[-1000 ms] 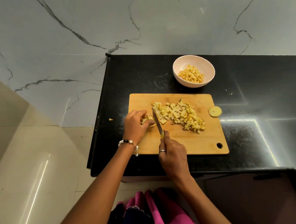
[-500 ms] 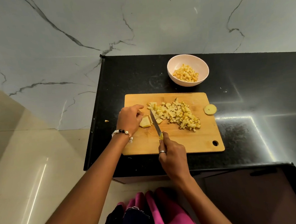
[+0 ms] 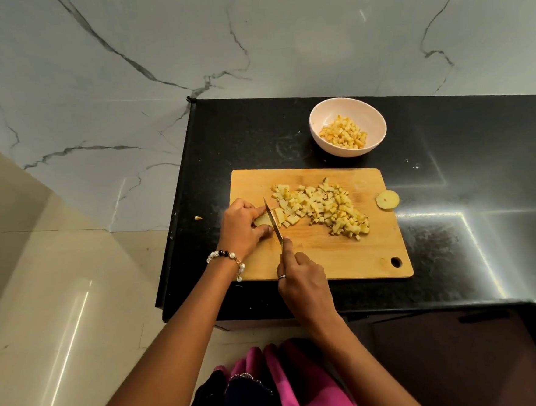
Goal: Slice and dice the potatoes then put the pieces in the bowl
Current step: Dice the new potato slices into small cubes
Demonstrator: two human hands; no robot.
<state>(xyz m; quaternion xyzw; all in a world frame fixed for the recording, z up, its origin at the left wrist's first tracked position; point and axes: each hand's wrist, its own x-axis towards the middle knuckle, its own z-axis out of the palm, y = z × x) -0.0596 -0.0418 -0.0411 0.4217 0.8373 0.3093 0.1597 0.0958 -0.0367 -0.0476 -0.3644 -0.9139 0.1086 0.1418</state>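
Head view looks down on the left hand [image 3: 241,228], whose curled fingers pin a last chunk of potato [image 3: 263,219] to the board [image 3: 327,255]. The fingertips sit tucked back from the cut line, likely so the blade can run close without nicking them. The right hand [image 3: 300,279] is wrapped round the handle of the knife [image 3: 272,219], forefinger stretched along the top near the blade, which would steady a short, straight chop. The blade stands just right of the left fingers, edge down at the chunk's exposed side, with its tip pointing away from the person.

To the right of the knife lies the pile of dice [image 3: 324,210], spread across the middle of the board and touching the blade's far side at its nearest cubes; pushing cut pieces that way leaves the left end of the board as working room. The bowl [image 3: 324,119] stands beyond the board's far edge, near but apart from it, and already holds some cubes, so it seems placed for an easy scrape or carry from the board. A round end slice [image 3: 387,200] rests on the counter [image 3: 448,174], just off the board's right edge. A small scrap [image 3: 198,218] lies on the counter near its left edge.

Most of the held chunk is covered by the left hand, so its size and how many cuts remain cannot be judged. The knife handle is hidden inside the right fist. Whether the blade has bitten into the potato or only rests on it is hard to tell.
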